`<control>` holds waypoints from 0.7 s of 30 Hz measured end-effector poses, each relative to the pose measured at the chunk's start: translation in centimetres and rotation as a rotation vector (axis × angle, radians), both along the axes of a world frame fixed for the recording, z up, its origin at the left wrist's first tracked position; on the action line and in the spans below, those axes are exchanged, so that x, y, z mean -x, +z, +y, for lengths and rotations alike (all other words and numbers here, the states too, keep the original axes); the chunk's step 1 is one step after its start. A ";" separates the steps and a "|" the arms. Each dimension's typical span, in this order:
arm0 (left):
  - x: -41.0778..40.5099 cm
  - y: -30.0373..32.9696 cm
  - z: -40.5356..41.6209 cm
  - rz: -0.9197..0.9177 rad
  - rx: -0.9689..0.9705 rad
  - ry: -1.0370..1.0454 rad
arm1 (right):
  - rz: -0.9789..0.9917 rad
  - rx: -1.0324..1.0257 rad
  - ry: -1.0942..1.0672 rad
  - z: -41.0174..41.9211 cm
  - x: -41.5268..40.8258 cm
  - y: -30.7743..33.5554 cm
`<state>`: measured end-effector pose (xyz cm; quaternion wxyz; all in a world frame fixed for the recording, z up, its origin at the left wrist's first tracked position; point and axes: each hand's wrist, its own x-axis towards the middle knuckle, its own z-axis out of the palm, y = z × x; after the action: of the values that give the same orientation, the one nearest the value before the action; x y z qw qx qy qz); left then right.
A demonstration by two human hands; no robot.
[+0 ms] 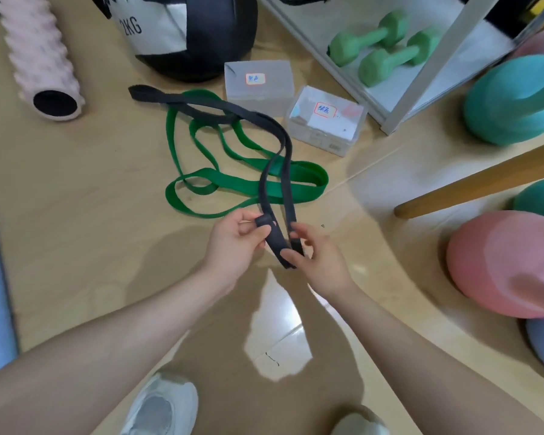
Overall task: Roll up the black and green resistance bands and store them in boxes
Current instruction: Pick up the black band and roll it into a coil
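Floor: two closed boxes (259,84), contents unclear

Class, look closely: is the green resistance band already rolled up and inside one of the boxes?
No: the green resistance band lies loose in loops on the floor, beside both closed boxes.

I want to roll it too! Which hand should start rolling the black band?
Probably the left hand: it already pinches the black band's folded end, while the right hand steadies the strands.
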<state>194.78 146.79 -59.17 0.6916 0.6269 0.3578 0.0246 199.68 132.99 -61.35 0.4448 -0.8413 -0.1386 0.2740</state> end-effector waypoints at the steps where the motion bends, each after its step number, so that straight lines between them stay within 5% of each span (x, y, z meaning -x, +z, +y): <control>1: -0.1 -0.1 -0.1 -0.001 -0.012 0.017 | -0.048 -0.046 -0.029 0.4 0.0 0.2; 11: -0.2 0.2 1.4 -0.040 0.087 0.260 | -0.519 0.005 0.039 5.2 1.1 -0.3; 15: 1.2 -0.4 2.7 -0.039 -0.001 0.120 | -0.471 -0.087 0.120 5.3 0.6 -0.6; 21: 2.1 -0.9 4.2 -0.054 0.011 0.029 | -0.152 -0.187 0.072 5.1 0.1 0.1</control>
<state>192.64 150.96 -60.03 0.7039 0.6171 0.3482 0.0498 199.61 138.08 -61.28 0.4995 -0.8090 -0.2270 0.2110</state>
